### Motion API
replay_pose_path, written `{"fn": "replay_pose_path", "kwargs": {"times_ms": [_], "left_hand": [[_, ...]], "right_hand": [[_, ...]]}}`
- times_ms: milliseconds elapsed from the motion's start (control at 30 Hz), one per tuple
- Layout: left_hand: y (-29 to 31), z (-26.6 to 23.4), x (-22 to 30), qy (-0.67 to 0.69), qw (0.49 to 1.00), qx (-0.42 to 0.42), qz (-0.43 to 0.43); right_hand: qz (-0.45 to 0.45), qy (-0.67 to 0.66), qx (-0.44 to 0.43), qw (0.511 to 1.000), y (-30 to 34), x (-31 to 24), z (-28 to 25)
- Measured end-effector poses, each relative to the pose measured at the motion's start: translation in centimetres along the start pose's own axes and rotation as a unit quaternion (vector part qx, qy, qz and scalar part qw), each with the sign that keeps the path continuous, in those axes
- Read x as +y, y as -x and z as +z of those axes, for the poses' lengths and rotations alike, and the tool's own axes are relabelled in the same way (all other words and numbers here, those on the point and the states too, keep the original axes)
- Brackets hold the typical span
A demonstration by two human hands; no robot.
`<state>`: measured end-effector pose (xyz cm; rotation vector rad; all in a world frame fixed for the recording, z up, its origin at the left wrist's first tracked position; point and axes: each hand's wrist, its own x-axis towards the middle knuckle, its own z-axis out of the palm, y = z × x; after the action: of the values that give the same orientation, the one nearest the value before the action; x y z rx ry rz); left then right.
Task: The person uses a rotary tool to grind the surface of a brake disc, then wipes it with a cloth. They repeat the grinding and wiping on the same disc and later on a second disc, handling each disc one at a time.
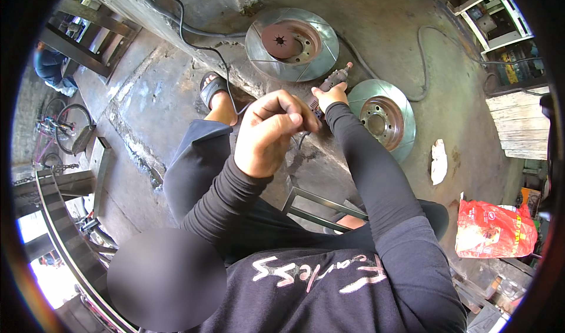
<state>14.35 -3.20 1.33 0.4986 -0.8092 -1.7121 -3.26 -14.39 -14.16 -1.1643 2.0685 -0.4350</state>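
My right hand [331, 95] is wrapped round a die grinder [338, 77], whose pinkish tip points away between two metal brake discs. Closer to my chest, my left hand [265, 130] is raised with its fingers curled and the thumb pressed toward them. Whatever it may hold is hidden. Beyond my hands lies one brake disc [325, 58] with a slotted shiny face. A reddish-brown round abrasive disc [278, 34] with a star-shaped centre hole rests over its middle. The second brake disc [403, 112] lies right of my right hand, partly behind my forearm.
A black cable [183, 31] runs from the far left past my sandaled foot [214, 89]. A grey hose [422, 68] curves across the floor. At right are a white scrap [438, 162], a red plastic bag [496, 230] and a wooden box [518, 124]. A bicycle [65, 127] stands far left.
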Motion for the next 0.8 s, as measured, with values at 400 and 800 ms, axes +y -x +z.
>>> {"fn": "replay_pose_path", "kwargs": {"times_ms": [400,800], "left_hand": [[0.8,1.7,0.5,0.087,0.986,-0.126,0.066],[1.3,2.4,0.9,-0.394,0.913,-0.077,0.065]], "right_hand": [[0.008,0.096,-0.001,0.995,0.8,-1.7,-1.6],[-0.274,-0.439,-0.086,0.851,13.9,-2.7,-11.9]]}}
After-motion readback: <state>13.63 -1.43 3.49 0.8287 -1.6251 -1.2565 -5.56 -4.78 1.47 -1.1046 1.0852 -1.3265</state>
